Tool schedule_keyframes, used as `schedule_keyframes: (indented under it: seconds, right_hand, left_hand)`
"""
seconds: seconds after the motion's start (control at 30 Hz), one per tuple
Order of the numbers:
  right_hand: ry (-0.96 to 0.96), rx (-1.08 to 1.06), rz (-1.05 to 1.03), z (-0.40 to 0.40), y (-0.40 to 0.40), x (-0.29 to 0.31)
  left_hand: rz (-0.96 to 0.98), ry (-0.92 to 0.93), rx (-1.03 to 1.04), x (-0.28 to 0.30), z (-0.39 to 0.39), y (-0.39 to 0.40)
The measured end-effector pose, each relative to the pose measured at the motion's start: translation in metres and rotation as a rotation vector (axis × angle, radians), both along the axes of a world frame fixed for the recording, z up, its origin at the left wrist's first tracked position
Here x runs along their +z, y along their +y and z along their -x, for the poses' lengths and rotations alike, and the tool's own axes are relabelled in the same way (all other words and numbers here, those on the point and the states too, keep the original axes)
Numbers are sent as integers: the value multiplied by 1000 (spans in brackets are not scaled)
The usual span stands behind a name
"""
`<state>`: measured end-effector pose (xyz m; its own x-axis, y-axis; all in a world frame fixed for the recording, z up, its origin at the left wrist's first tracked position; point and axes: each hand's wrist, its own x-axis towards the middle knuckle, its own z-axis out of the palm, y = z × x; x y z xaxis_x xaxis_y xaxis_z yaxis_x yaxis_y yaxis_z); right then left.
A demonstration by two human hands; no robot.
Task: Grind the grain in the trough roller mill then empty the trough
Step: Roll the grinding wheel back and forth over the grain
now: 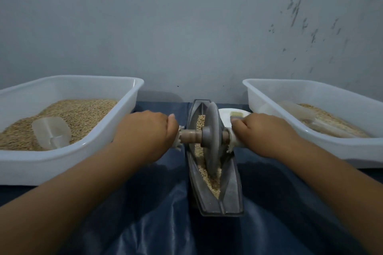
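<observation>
Grey wall, blue-clothed bench (161,223) | my left hand (145,130) and right hand (261,132) each grip the axle (191,135) ends | I'd roll the wheel (212,136) evenly along the trough (232,192), keeping grain (210,180) inside.

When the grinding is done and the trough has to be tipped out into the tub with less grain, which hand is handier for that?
Probably the right hand. That tub sits on its side, right beside the trough, while the left hand is next to the fuller tub. Both hands now grip the roller's axle.
</observation>
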<state>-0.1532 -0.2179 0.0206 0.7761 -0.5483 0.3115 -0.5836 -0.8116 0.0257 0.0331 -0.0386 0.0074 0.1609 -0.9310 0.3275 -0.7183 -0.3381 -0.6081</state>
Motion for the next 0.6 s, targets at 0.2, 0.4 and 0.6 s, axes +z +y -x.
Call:
schedule_keyframes:
  seconds: [0.2, 0.4, 0.6]
  right_hand:
    - [-62, 20, 66, 24, 29, 9]
    - [-136, -50, 108, -21, -7, -2]
    - [-241, -96, 79, -63, -52, -2]
  left_hand:
    - [-2, 85, -49, 1, 13, 33]
    - [57, 69, 73, -10, -16, -17]
    - [142, 9, 135, -7, -50, -61]
